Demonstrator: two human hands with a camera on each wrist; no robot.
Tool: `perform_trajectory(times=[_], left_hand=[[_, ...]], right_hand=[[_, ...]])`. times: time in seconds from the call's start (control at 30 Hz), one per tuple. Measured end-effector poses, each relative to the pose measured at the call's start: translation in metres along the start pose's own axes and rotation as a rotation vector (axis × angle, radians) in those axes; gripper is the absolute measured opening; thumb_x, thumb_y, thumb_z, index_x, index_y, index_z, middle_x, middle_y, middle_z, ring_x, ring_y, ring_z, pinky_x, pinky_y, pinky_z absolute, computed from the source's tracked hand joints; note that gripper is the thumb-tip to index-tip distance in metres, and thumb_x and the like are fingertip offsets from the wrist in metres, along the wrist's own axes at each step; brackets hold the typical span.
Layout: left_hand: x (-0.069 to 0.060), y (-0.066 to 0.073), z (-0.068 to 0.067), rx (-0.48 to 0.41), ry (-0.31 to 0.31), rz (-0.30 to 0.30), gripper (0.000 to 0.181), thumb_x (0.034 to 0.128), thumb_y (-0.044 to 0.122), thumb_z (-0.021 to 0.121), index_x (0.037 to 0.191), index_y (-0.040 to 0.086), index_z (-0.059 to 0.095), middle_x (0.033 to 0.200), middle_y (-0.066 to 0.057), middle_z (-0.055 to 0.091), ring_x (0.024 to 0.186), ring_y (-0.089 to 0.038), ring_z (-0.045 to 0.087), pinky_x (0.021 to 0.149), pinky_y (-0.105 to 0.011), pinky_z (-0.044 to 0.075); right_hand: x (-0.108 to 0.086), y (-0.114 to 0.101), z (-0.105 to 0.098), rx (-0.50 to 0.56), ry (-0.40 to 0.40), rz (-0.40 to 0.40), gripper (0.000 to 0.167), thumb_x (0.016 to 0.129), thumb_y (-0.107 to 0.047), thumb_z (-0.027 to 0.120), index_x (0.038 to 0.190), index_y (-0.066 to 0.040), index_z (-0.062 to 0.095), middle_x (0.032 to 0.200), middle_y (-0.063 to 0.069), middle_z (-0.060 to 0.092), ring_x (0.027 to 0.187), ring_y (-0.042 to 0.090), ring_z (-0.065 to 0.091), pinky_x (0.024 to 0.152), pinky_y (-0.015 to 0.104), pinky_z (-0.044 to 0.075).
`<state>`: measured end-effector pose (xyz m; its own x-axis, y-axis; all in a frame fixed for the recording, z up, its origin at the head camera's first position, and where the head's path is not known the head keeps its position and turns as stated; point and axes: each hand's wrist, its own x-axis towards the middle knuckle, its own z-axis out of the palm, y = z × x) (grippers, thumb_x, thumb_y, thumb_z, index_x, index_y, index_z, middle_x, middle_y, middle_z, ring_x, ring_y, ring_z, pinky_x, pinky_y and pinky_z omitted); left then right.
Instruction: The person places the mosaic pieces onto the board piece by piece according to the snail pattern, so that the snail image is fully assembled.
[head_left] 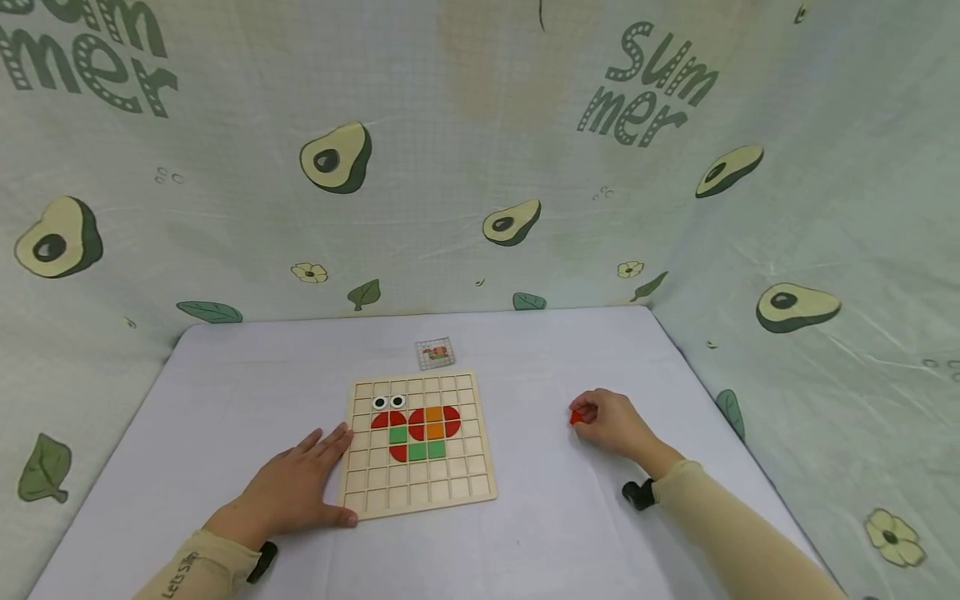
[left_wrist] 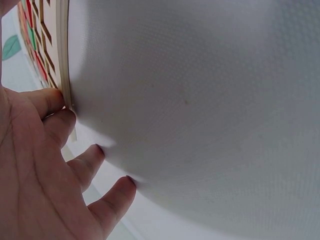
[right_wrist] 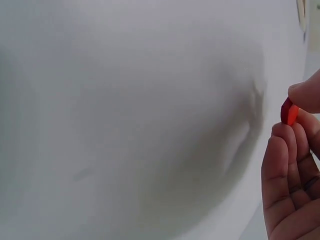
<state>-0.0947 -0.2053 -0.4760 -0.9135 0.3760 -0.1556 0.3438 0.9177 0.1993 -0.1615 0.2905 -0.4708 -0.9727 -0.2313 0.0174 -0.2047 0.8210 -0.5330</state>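
Observation:
A wooden grid board (head_left: 375, 498) lies on the table, with red, green and orange tiles and two eye tiles set in its squares. My left hand (head_left: 296, 483) has its fingers spread, and the thumb and index finger touch the board's left edge. In the left wrist view, fingertips (left_wrist: 64, 120) rest against the board's rim (left_wrist: 63, 50). To the right of the board, my right hand (head_left: 611, 423) pinches a small red tile (head_left: 576, 417) between thumb and fingers. That red tile (right_wrist: 289, 112) shows edge-on in the right wrist view, partly hidden by the thumb.
Behind the board lies a small clear-looking card (head_left: 435, 353) with a grid and a coloured picture. A white cloth covers the table (head_left: 525, 517). Hanging fabric (head_left: 435, 267) printed with avocados and leaves encloses the back and sides.

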Motion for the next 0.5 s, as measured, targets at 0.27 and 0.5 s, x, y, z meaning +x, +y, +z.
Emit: perform_trajectory(times=[0.27,0.5], left_hand=[[0.0,0.0,0.0,-0.009,-0.001,-0.005,0.124,0.0594,0.084,0.07,0.151,0.004,0.042,0.157,-0.012,0.036,0.139,-0.049,0.033,0.102,-0.067,0.037],[0.0,0.001,0.001,-0.007,0.003,-0.005,0.123,0.0599,0.082,0.072,0.15,0.004,0.043,0.157,-0.012,0.036,0.139,-0.048,0.033,0.101,-0.067,0.037]], right_hand=[[0.022,-0.062,0.026,0.068,-0.09,-0.053,0.023,0.077,-0.005,0.08,0.097,-0.01,0.072,0.085,-0.004,0.062,0.077,0.012,0.057,0.069,0.026,0.053],[0.035,-0.108,0.054,0.071,-0.185,-0.215,0.022,0.079,-0.006,0.078,0.099,-0.01,0.073,0.086,-0.005,0.062,0.077,0.01,0.057,0.068,0.022,0.053]])
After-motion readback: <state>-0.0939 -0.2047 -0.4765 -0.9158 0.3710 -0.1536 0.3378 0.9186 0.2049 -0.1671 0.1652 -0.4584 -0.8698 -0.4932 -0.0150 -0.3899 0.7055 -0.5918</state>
